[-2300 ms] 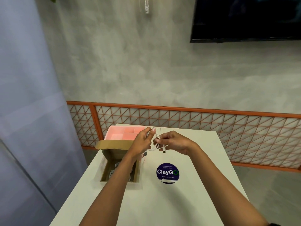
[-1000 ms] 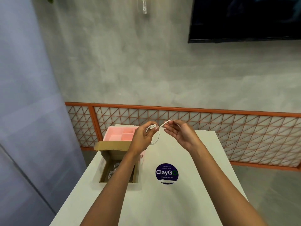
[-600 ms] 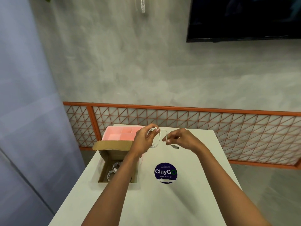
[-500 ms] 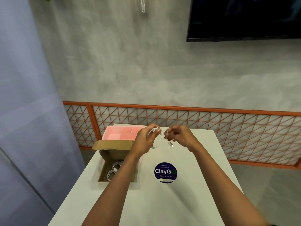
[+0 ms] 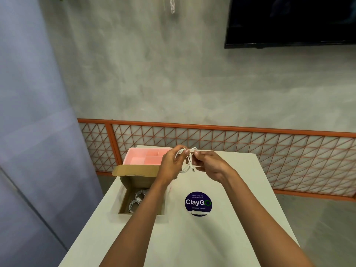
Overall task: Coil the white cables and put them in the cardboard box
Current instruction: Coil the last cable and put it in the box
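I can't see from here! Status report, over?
Left hand grips thin white cable coil; right hand pinches its end. Open brown cardboard box holds coiled cables. Nothing blocking box.

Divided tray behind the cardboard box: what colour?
Pink. The tray shows best in the head view, just beyond the cardboard box.

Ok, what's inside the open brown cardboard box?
Coiled white cables lie in the open brown cardboard box; the left forearm hides its right side.

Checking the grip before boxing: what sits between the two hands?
In the head view, the coiled white cable bridges the gap; the left hand holds its loops, the right hand pinches a strand.
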`<action>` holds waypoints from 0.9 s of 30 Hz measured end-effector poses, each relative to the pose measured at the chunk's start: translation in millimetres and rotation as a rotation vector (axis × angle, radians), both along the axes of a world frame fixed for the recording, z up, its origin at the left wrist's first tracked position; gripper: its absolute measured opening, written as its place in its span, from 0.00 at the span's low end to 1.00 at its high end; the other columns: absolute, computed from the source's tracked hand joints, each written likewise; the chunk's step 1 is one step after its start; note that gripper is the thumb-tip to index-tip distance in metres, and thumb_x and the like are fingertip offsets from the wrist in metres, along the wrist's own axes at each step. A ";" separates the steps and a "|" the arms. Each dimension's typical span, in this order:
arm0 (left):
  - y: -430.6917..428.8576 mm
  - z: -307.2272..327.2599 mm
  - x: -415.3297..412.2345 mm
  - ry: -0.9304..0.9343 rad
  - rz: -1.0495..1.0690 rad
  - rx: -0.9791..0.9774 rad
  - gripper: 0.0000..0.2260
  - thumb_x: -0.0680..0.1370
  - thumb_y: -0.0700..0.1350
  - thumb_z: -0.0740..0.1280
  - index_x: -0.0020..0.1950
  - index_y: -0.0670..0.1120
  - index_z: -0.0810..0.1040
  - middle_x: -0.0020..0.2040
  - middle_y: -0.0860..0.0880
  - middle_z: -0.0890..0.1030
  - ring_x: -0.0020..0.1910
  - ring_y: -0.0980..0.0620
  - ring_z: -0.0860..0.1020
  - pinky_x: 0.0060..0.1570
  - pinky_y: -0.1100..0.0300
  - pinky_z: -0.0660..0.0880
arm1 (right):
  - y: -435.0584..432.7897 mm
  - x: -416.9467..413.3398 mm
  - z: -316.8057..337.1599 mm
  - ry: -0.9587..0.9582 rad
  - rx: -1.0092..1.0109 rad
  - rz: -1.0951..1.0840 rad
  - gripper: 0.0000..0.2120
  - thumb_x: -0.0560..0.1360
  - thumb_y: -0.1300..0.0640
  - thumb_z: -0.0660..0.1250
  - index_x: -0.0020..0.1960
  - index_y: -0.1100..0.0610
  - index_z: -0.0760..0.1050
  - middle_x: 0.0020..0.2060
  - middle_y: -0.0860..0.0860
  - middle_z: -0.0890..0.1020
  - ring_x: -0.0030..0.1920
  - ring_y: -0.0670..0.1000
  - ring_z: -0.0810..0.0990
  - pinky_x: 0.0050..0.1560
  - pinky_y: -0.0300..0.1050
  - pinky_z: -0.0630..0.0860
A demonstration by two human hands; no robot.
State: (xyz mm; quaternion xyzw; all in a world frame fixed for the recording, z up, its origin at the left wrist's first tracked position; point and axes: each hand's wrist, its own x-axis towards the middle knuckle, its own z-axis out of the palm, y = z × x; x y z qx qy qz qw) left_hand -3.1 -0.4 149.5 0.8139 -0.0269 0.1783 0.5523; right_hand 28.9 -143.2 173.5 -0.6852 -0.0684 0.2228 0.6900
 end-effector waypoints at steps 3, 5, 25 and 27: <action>1.8 -2.1 2.6 -0.003 0.045 -0.032 0.06 0.80 0.48 0.63 0.50 0.48 0.77 0.43 0.47 0.82 0.42 0.46 0.81 0.36 0.54 0.76 | 2.0 -0.7 4.3 -0.008 -0.160 0.049 0.16 0.82 0.50 0.54 0.46 0.57 0.76 0.42 0.49 0.80 0.44 0.46 0.77 0.52 0.45 0.68; 4.0 -3.7 4.9 -0.003 0.051 -0.021 0.06 0.80 0.48 0.63 0.50 0.48 0.77 0.43 0.46 0.82 0.42 0.44 0.81 0.36 0.50 0.77 | 2.4 -0.2 4.0 -0.004 -0.183 0.122 0.21 0.80 0.42 0.55 0.50 0.58 0.77 0.47 0.51 0.81 0.48 0.47 0.77 0.53 0.46 0.70; 7.4 -15.5 9.9 -0.043 0.109 0.052 0.05 0.79 0.46 0.65 0.52 0.46 0.77 0.42 0.49 0.81 0.40 0.52 0.79 0.38 0.59 0.75 | -3.0 -10.6 41.4 -0.556 -0.536 -0.005 0.05 0.74 0.57 0.71 0.44 0.58 0.82 0.35 0.52 0.82 0.30 0.42 0.73 0.32 0.36 0.70; 9.1 -14.9 8.9 -0.046 0.115 0.012 0.05 0.79 0.46 0.65 0.51 0.46 0.77 0.43 0.50 0.81 0.41 0.56 0.78 0.39 0.63 0.74 | -8.0 -12.6 43.7 -0.533 -0.474 0.007 0.05 0.73 0.58 0.71 0.44 0.60 0.82 0.35 0.53 0.82 0.30 0.44 0.73 0.29 0.33 0.68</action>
